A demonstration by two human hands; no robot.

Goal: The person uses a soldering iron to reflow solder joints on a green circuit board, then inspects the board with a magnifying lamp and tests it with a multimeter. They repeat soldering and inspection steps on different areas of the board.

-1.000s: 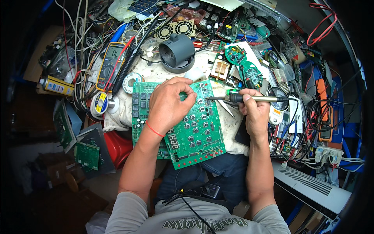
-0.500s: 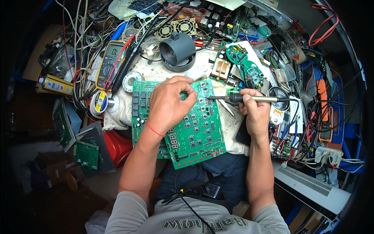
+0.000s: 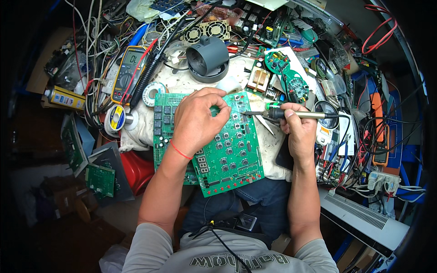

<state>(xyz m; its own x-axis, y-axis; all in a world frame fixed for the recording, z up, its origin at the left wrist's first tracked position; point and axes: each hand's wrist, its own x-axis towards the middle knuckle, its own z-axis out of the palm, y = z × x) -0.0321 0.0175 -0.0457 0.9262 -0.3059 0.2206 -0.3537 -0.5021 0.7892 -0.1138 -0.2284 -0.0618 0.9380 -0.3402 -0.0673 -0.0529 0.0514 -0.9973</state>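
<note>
My right hand (image 3: 300, 134) grips a soldering iron (image 3: 307, 115) by its handle. The iron's tip points left, at or just over the upper part of a green circuit board (image 3: 234, 150) with push buttons and a digit display. Over the board's left side, my left hand (image 3: 200, 116) is closed in a pinch on what looks like a thin solder wire, barely visible near the iron's tip. A second green board (image 3: 163, 119) with black relays lies partly under my left hand and the first board. Metal tweezers (image 3: 266, 125) rest below the iron.
A yellow multimeter (image 3: 128, 75) and solder spools (image 3: 117, 118) stand at the left. Beyond the boards is a grey round holder (image 3: 207, 59). Loose circuit boards (image 3: 287, 75), cables and parts crowd the back and right. A red stool (image 3: 138, 172) is below the table edge.
My right hand and the soldering iron have shifted very slightly, with the tip still by the board's upper part. My left hand keeps its pinch in the same place.
</note>
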